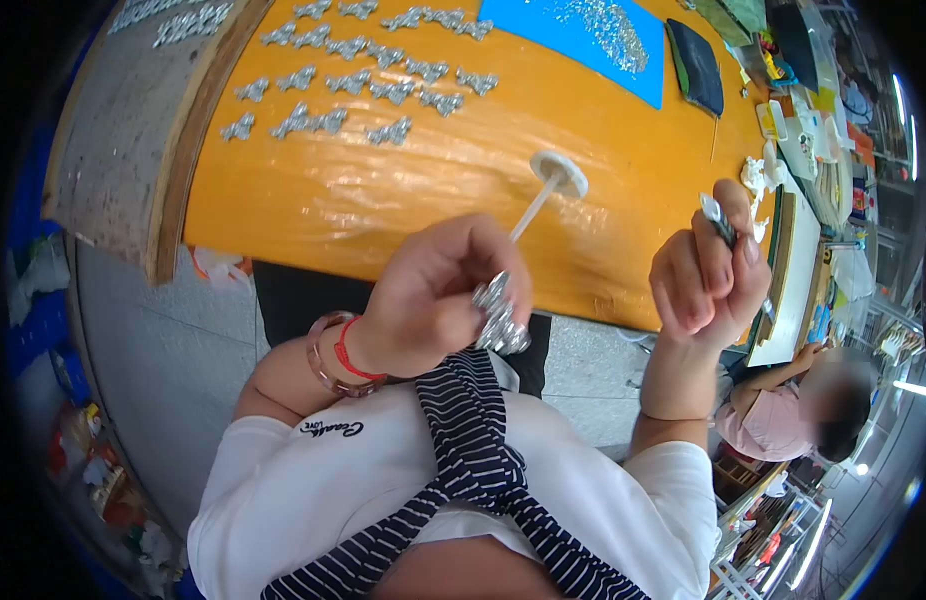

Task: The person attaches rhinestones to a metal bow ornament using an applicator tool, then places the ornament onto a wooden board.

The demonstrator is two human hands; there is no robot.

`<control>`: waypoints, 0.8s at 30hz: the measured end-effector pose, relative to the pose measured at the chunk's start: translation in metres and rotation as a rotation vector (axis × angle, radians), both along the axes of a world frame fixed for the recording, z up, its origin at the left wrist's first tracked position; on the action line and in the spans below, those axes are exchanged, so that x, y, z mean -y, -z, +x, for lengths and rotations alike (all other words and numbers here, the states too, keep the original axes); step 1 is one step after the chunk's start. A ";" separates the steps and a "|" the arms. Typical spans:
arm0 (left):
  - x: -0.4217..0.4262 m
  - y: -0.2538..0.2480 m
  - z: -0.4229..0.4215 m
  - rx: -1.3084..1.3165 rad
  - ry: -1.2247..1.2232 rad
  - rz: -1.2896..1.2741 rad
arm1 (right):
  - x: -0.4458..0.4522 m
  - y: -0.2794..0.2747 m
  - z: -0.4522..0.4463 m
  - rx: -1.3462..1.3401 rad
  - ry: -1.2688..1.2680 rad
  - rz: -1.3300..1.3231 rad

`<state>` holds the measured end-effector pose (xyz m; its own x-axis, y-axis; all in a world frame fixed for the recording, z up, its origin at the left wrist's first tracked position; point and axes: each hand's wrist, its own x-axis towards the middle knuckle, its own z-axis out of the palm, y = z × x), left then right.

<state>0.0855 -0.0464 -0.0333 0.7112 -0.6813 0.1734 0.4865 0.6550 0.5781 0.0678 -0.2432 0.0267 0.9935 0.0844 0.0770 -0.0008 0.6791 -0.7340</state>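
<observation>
My left hand (438,285) is closed, with a shiny silver figurine (501,318) pinched between thumb and fingers in front of my chest. A thin white stick with a round white disc (560,174) on its far end reaches to the fingers of that hand; whether they grip it is hidden. My right hand (711,268), raised off the table's right side, is closed around a slim tool with a flat silver tip (717,212). Most of that tool is covered by the fingers, so its kind does not show.
Several rows of silver figurines (368,82) lie on the orange table (403,190). Behind them, small glittering pieces (613,35) are spread on a blue mat (553,28), beside a dark pouch (695,68). A grey side board (113,130) stands left. Another person (773,415) sits at right.
</observation>
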 end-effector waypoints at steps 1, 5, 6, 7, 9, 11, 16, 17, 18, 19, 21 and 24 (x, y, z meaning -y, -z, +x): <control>0.000 -0.004 -0.006 -0.011 -0.032 0.092 | -0.006 0.000 -0.009 -0.003 -0.012 0.000; 0.001 -0.030 -0.027 -0.151 -0.189 0.249 | -0.040 0.003 -0.044 0.079 0.102 -0.017; -0.001 -0.034 -0.032 -0.159 -0.173 0.219 | -0.049 0.001 -0.053 0.113 0.147 -0.150; -0.004 -0.036 -0.036 -0.153 -0.186 0.222 | -0.054 -0.002 -0.060 0.157 0.195 -0.284; -0.010 -0.040 -0.046 -0.079 -0.145 0.186 | -0.060 -0.008 -0.077 0.143 0.149 -0.313; -0.015 -0.042 -0.053 -0.054 -0.125 0.195 | -0.070 -0.010 -0.089 0.193 0.203 -0.386; -0.022 -0.048 -0.069 -0.025 -0.127 0.187 | -0.071 -0.014 -0.105 0.396 0.089 -0.527; -0.023 -0.049 -0.071 -0.023 -0.134 0.188 | -0.071 -0.016 -0.108 0.400 0.083 -0.525; -0.023 -0.050 -0.074 -0.023 -0.143 0.166 | -0.072 -0.019 -0.112 0.405 0.078 -0.569; -0.024 -0.051 -0.076 -0.023 -0.148 0.146 | -0.073 -0.021 -0.114 0.408 0.077 -0.611; -0.025 -0.047 -0.080 0.027 -0.169 0.139 | -0.074 -0.020 -0.117 0.444 0.077 -0.631; -0.024 -0.045 -0.085 0.097 -0.192 0.138 | -0.071 -0.019 -0.122 0.497 0.069 -0.639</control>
